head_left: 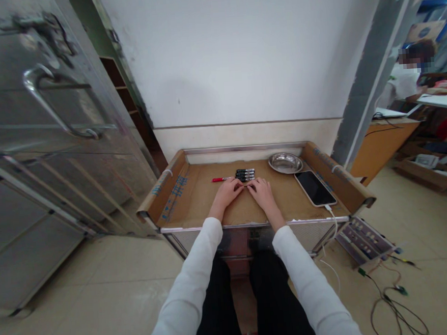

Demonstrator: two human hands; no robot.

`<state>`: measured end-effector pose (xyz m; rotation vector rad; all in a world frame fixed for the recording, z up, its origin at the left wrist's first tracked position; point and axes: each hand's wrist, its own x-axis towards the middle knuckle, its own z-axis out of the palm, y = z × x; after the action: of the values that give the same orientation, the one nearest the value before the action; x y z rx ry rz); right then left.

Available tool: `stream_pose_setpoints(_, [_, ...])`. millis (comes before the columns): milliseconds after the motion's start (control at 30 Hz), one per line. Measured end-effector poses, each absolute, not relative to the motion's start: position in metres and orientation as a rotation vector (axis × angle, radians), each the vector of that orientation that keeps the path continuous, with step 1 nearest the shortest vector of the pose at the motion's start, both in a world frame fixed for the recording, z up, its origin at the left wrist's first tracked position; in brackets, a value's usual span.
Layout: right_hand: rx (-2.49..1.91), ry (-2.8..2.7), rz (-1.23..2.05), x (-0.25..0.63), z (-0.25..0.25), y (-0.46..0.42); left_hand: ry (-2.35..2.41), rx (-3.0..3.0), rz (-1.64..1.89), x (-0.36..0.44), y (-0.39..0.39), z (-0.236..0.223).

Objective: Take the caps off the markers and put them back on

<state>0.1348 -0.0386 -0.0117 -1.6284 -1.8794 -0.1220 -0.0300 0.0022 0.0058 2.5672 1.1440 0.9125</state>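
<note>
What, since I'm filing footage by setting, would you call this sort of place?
Probably a workshop or small factory: a cardboard-lined table, what looks like an electrical unit on the floor, and a person in the background.

To your right, a shiny metal bowl (pixel 285 162) sits just beside a phone (pixel 316 188) with a white cable (pixel 328 208) plugged in; an equipment box (pixel 366 240) rests on the floor (pixel 128 286). To your left stands a metal door (pixel 3 109) with a curved handle (pixel 51 111).

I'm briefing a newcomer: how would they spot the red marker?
On the cardboard-lined table below the white wall, look by the left hand. Lying left of the black markers, the red marker stands out by its colour.
</note>
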Motion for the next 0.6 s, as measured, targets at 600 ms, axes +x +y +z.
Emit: stream_pose_setpoints(600, [-1.588,-1.935,-0.025,0.1346,-0.0022,-0.0428,1.049,2.494,0.958,-0.0302,0.0003,0.0071])
